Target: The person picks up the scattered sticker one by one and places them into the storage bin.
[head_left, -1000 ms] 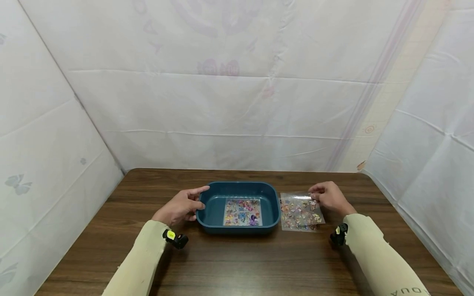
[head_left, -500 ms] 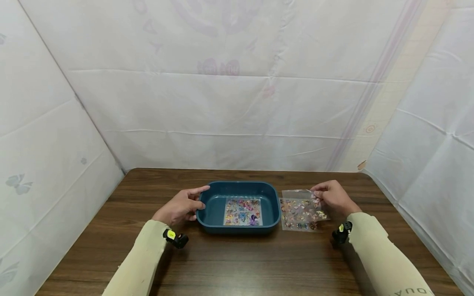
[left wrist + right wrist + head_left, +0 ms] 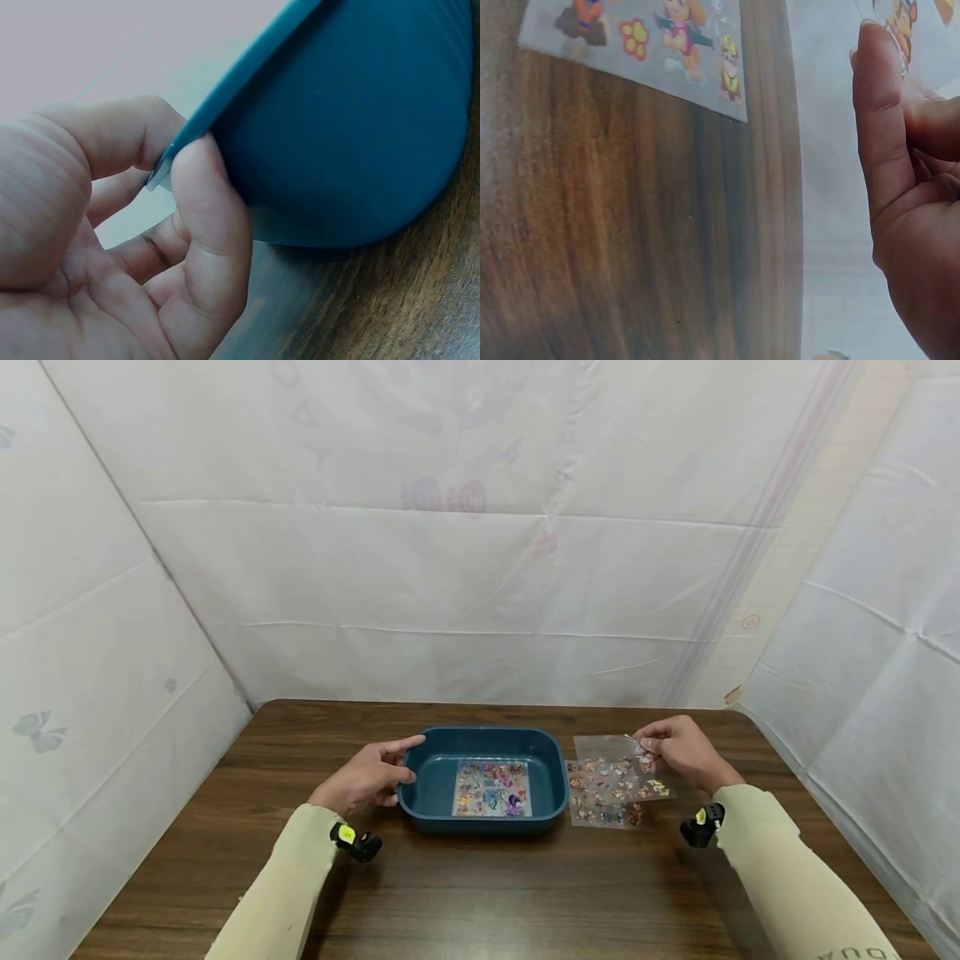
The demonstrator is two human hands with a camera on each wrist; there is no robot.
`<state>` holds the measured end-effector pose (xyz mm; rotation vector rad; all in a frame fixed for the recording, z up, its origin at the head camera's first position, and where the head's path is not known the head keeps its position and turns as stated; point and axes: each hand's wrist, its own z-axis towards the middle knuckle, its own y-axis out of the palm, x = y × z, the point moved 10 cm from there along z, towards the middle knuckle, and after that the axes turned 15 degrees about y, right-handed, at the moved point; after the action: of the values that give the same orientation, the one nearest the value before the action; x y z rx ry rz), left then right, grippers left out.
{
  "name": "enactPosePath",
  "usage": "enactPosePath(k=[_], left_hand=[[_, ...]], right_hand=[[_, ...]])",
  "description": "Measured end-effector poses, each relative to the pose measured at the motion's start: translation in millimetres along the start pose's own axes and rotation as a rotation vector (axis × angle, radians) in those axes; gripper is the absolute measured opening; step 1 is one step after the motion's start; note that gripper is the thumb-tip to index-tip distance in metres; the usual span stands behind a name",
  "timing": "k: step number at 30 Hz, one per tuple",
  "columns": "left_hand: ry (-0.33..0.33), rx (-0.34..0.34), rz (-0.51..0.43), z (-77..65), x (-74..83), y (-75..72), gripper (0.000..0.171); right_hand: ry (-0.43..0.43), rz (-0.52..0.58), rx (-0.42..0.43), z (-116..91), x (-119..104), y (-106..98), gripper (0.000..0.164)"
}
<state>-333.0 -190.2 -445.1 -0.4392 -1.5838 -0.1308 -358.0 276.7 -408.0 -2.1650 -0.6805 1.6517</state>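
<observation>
A dark blue plastic tub (image 3: 480, 824) stands on the table. My left hand (image 3: 362, 781) pinches its left rim between thumb and fingers; the left wrist view shows the tub wall (image 3: 352, 127) close up. Flat on the tub's floor lies a colourful sticker sheet (image 3: 491, 789). Right of the tub, my right hand (image 3: 688, 752) pinches the upper right corner of a clear sticker sheet (image 3: 618, 774), which is raised and tilted. It overlaps a second sticker sheet (image 3: 604, 814) lying on the wood. Cartoon figures show on the lower sheet (image 3: 667, 45) in the right wrist view.
The brown wooden table (image 3: 480, 893) extends around the tub, with its far edge near a white printed curtain (image 3: 480, 610). Similar curtains hang at left and right. Each wrist wears a black camera band (image 3: 356, 843).
My right hand has moved up and slightly right, lifting the top sticker sheet away from the sheet beneath and uncovering more of it. The left hand and tub have not moved.
</observation>
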Motion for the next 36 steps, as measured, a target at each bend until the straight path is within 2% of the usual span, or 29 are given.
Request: enactPosePath(k=[18, 36], left_hand=[[0.009, 0.004, 0.012, -0.3, 1.5, -0.2, 0.074], [0.002, 0.014, -0.02, 1.2, -3.3, -0.4, 0.075]], right_hand=[[-0.003, -0.013, -0.019, -5.7, -14.3, -6.5, 0.032], [-0.036, 0.022, -0.048, -0.6, -28.0, 14.7, 0.03]])
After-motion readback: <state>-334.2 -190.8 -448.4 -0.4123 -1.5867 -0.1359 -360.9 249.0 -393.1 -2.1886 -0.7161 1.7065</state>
